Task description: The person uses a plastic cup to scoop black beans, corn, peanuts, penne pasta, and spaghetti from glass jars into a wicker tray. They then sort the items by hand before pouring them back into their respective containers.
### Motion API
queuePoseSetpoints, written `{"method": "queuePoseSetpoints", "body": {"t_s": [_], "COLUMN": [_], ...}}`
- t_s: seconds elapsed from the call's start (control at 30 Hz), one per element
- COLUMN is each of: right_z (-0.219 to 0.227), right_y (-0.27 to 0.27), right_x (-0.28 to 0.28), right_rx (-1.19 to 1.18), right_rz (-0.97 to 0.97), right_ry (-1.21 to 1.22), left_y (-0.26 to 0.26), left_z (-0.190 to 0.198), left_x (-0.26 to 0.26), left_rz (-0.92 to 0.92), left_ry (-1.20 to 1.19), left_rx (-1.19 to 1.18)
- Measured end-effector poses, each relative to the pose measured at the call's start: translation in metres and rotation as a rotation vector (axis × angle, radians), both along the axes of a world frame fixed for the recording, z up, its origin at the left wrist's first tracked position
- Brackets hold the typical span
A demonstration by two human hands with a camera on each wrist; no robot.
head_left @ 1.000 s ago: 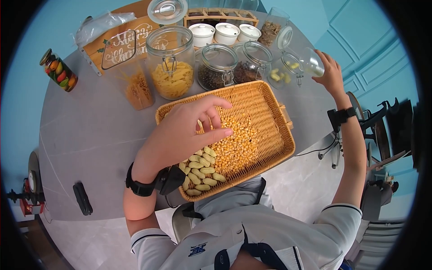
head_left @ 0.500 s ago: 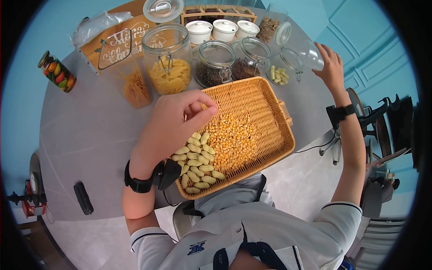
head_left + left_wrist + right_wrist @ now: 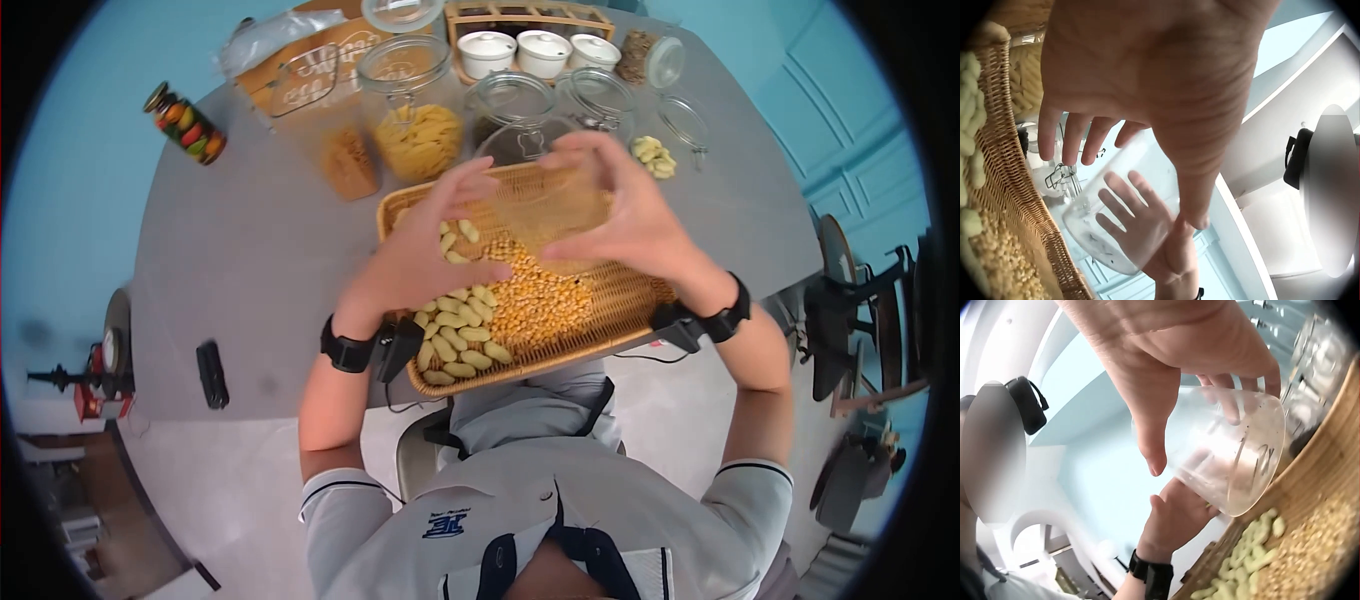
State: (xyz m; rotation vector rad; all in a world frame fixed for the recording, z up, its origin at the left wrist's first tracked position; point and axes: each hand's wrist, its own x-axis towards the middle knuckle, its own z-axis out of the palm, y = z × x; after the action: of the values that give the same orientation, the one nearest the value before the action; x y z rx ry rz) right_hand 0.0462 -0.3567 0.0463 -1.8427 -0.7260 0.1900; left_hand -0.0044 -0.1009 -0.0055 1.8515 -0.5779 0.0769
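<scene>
My right hand (image 3: 645, 220) grips a clear plastic cup (image 3: 1229, 450) over the wicker basket (image 3: 625, 325), thumb on one side and fingers on the other. The cup is tilted and see-through, with no food visible inside. Facing it from the left, my left hand (image 3: 425, 245) has its fingers spread and holds nothing; in the left wrist view its fingertips come close to the cup's wall. Below the hands, the basket holds unshelled peanuts (image 3: 455, 335) on its left and corn kernels (image 3: 545, 305) in the middle.
Behind the basket stand a glass jar of penne (image 3: 420, 140), a container of small brown pieces (image 3: 350, 165), open clip-top jars and three white lidded pots (image 3: 545, 52). A glass jar with pale pieces (image 3: 653, 158) is at right. A black object (image 3: 212, 375) lies left.
My right hand has brought the cup from the table's right side to over the basket. My left hand's fingers, earlier drawn together above the basket, are now spread toward the cup. The head view has shifted.
</scene>
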Motion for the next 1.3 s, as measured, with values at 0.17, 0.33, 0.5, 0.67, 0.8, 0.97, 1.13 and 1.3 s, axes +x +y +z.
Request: {"method": "queuePoseSetpoints", "body": {"t_s": [0.17, 0.33, 0.5, 0.67, 0.8, 0.97, 1.13, 1.3], "right_z": [-0.008, -0.027, -0.067, -0.095, -0.098, -0.095, -0.101, -0.105], "right_y": [0.063, 0.08, 0.082, 0.088, 0.093, 0.103, 0.104, 0.106], "right_x": [-0.017, 0.001, 0.015, 0.004, 0.0, -0.005, 0.006, 0.018], "right_rx": [0.007, -0.046, -0.488, -0.638, -0.68, -0.647, -0.576, -0.482], "right_rz": [0.139, 0.321, 0.397, 0.372, 0.379, 0.437, 0.447, 0.402], "right_ry": [0.138, 0.175, -0.215, -0.499, -0.56, -0.509, -0.541, -0.332], "left_y": [0.002, 0.009, 0.034, 0.049, 0.054, 0.06, 0.06, 0.061], "left_z": [-0.019, -0.028, -0.033, -0.031, -0.015, -0.001, -0.003, -0.007], "left_x": [-0.034, -0.074, -0.1, -0.097, -0.079, -0.033, 0.0, 0.002], "left_rz": [0.179, 0.436, 0.716, 0.857, 0.786, 0.627, 0.5, 0.465], "left_ry": [0.031, 0.025, -0.116, -0.263, -0.261, -0.338, -0.242, -0.226], "left_rx": [-0.319, -0.579, -0.49, -0.094, 0.036, 0.149, 0.06, 0.079]}}
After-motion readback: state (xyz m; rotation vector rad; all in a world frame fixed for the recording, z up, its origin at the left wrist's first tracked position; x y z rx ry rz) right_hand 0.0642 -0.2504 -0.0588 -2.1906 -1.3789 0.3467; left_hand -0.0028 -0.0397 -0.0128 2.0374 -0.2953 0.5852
